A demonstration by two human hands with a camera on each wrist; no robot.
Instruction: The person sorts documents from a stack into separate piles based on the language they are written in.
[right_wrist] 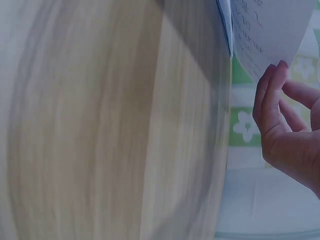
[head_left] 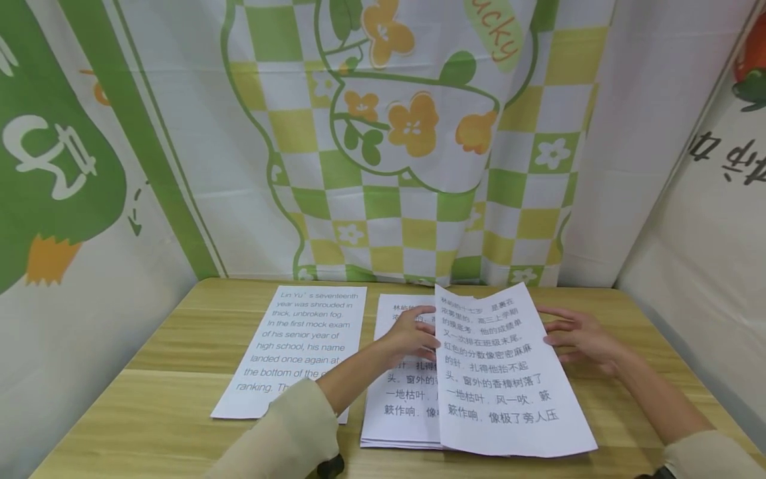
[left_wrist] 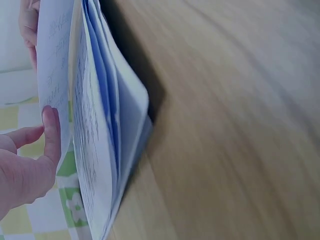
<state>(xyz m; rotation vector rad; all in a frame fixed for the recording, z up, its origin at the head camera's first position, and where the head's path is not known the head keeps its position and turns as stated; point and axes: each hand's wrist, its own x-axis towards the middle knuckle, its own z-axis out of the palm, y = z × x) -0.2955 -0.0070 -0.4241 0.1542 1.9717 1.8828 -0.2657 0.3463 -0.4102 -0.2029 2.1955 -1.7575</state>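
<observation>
A printed sheet (head_left: 497, 379) with Chinese text is raised and slightly bowed between the two hands, overlapping a stack of similar pages (head_left: 401, 412). My left hand (head_left: 409, 336) holds the sheet's left edge with bent fingers. At its right edge, my right hand (head_left: 583, 342) grips it with the fingertips. In the left wrist view, the left hand (left_wrist: 30, 172) has fingertips against the lifted sheet (left_wrist: 52, 75), beside the layered stack (left_wrist: 95, 150). The right wrist view shows the right hand's (right_wrist: 287, 120) fingertips at the sheet's (right_wrist: 270, 35) edge.
Left of the stack, a separate sheet with English text (head_left: 299, 339) lies on the wooden table (head_left: 161, 392), partly covered by my left forearm. A patterned curtain (head_left: 395, 226) hangs behind the table, with printed cloth on both sides.
</observation>
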